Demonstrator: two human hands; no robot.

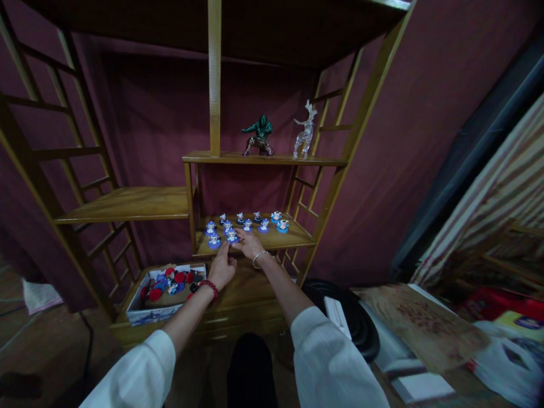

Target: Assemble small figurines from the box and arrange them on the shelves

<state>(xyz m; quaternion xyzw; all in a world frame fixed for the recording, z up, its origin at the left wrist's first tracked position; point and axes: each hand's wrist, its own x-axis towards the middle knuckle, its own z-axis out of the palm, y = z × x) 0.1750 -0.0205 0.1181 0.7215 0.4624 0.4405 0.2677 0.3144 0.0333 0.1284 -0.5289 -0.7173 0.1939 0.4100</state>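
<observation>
Small figurines on round purple bases stand in rows on the low middle shelf (276, 242). At the front, one purple-based figurine (232, 236) is between my two hands. My right hand (250, 246), with a bracelet at its wrist, has its fingers closed at that figurine's right side. From below, my left hand (223, 268) reaches with its index finger stretched to the base and the thumb apart. Another purple figurine (214, 241) stands just left. Behind are more purple figurines (264, 225), small dark-based ones (257, 217) and blue ones (283, 226) at the right.
A box (147, 314) of red, blue and black figurines sits on the lower left ledge. Above the figurines, a shelf (229, 160) bears a green crouching figure (260, 136) and a clear deer statue (305, 133). A side shelf (127, 203) and black round object (361, 326) flank the area.
</observation>
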